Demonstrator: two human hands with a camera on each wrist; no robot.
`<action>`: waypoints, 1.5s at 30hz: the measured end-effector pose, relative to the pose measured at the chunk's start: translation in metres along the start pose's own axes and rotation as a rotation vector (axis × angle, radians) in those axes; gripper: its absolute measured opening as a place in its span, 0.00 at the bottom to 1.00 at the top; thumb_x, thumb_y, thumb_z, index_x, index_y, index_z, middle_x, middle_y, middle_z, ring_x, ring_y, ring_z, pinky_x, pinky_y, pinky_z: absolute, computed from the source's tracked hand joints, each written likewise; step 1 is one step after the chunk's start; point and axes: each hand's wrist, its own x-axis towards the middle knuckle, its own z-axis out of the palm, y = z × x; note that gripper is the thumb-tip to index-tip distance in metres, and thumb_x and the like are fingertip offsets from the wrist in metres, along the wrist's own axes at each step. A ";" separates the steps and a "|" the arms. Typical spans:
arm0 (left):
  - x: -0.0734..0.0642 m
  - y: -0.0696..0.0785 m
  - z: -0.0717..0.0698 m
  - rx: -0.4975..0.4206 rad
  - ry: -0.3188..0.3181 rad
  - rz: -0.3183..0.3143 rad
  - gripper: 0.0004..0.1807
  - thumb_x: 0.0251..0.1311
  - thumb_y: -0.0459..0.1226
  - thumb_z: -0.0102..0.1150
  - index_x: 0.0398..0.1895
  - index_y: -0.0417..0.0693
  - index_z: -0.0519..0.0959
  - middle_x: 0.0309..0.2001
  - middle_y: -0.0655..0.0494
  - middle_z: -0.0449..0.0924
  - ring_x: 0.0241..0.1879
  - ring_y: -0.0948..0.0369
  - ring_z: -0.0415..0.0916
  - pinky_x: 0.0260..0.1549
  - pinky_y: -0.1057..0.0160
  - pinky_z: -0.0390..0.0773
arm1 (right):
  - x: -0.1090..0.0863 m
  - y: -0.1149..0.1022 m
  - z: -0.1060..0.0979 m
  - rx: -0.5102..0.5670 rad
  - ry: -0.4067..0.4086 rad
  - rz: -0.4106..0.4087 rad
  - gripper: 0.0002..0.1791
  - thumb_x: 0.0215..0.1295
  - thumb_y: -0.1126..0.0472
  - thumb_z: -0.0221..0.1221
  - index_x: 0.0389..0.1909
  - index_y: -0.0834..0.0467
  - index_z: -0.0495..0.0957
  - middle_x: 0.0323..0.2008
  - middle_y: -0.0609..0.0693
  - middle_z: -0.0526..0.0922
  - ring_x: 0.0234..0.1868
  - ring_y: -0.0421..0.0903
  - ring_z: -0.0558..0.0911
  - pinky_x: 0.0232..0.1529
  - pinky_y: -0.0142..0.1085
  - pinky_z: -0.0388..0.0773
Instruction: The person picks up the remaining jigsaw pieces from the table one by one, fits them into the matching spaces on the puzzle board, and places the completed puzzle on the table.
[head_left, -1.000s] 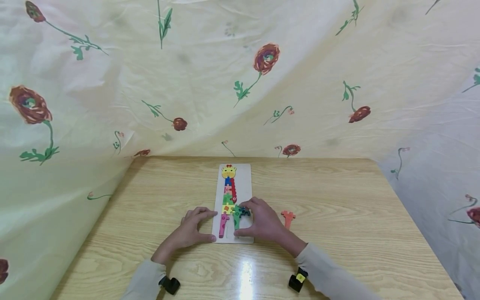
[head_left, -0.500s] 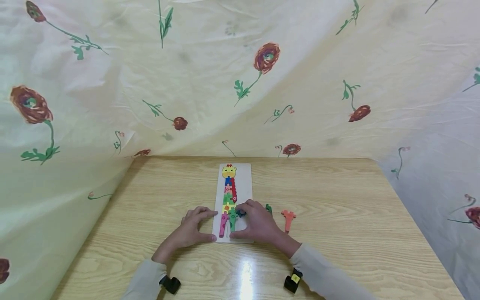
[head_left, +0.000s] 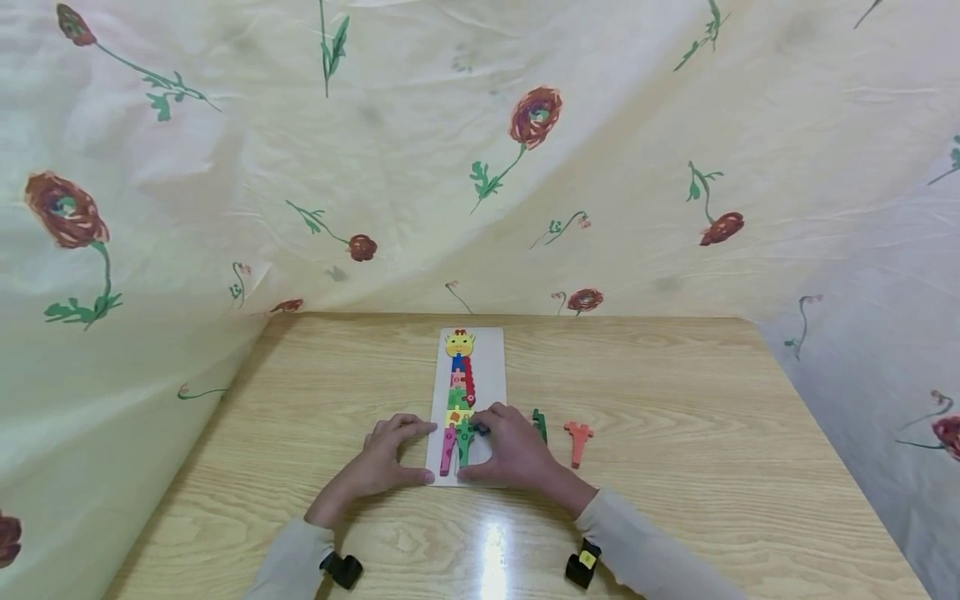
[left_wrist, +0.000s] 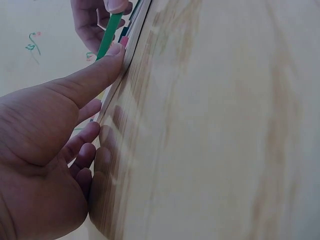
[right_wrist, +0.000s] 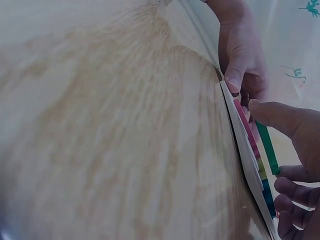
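A pale puzzle board (head_left: 491, 367) bears a giraffe of coloured pieces: a yellow head (head_left: 460, 342), a neck of several blocks and a pink leg (head_left: 447, 452). My left hand (head_left: 390, 454) touches the board's left edge with thumb and extended fingers. Between the thumb and a finger of my right hand (head_left: 513, 450) is a green puzzle piece (head_left: 464, 443), beside the pink leg and below the yellow block. In the right wrist view this green piece (right_wrist: 266, 148) stands off the board's surface at a slant. A dark blue piece (head_left: 482, 429) is partly covered by my right hand.
Right of the board, an orange puzzle piece (head_left: 578, 442) and a dark green piece (head_left: 539, 423), partly hidden by my right hand, lie on the wooden table (head_left: 675, 417). A flower-printed cloth (head_left: 420, 167) hangs behind the table and along its sides.
My right hand has shifted left with the green piece, bringing it up to the pink leg. The dark green piece on the table has come into sight. My left hand has stayed put.
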 end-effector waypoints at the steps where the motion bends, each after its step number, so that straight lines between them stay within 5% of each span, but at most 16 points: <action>1: 0.000 0.000 0.000 0.000 0.000 0.000 0.38 0.51 0.52 0.79 0.68 0.63 0.76 0.66 0.57 0.69 0.64 0.51 0.58 0.62 0.38 0.59 | 0.000 0.000 0.001 -0.001 -0.003 0.003 0.47 0.43 0.29 0.75 0.62 0.53 0.79 0.51 0.47 0.79 0.46 0.42 0.75 0.48 0.41 0.78; 45: 0.001 0.005 -0.001 0.013 -0.013 -0.038 0.39 0.51 0.51 0.78 0.69 0.65 0.76 0.67 0.59 0.67 0.64 0.51 0.58 0.63 0.38 0.59 | 0.002 -0.003 0.007 -0.040 0.033 0.020 0.47 0.39 0.28 0.76 0.57 0.54 0.81 0.45 0.47 0.77 0.41 0.42 0.72 0.40 0.37 0.75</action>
